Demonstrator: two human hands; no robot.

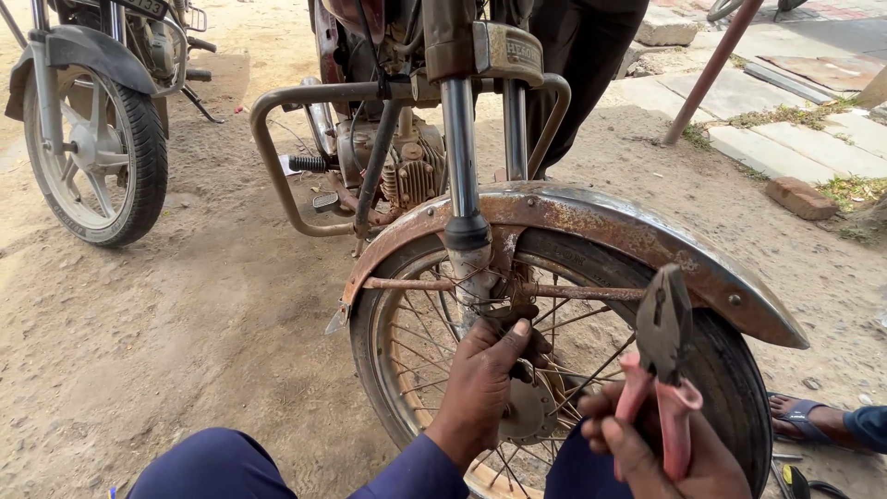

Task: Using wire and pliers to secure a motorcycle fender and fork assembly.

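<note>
A rusty motorcycle front wheel [407, 342] with thin spokes sits in front of me under a corroded mudguard [591, 222]. My left hand [485, 374] reaches in among the spokes and pinches a small part by the hub [528, 411], just under the fork leg [462, 185]. My right hand [661, 453] is closed around pliers [661, 356] with pink handles. Their jaws point up, held in front of the tyre [735, 397] and touching nothing.
A second motorcycle's wheel [97, 157] stands at the back left on the dirt ground. A rusty crash guard [277, 157] sticks out left of the engine. Another person's sandalled foot [804, 416] rests at the right. A brick [799, 197] and paving slabs lie at the back right.
</note>
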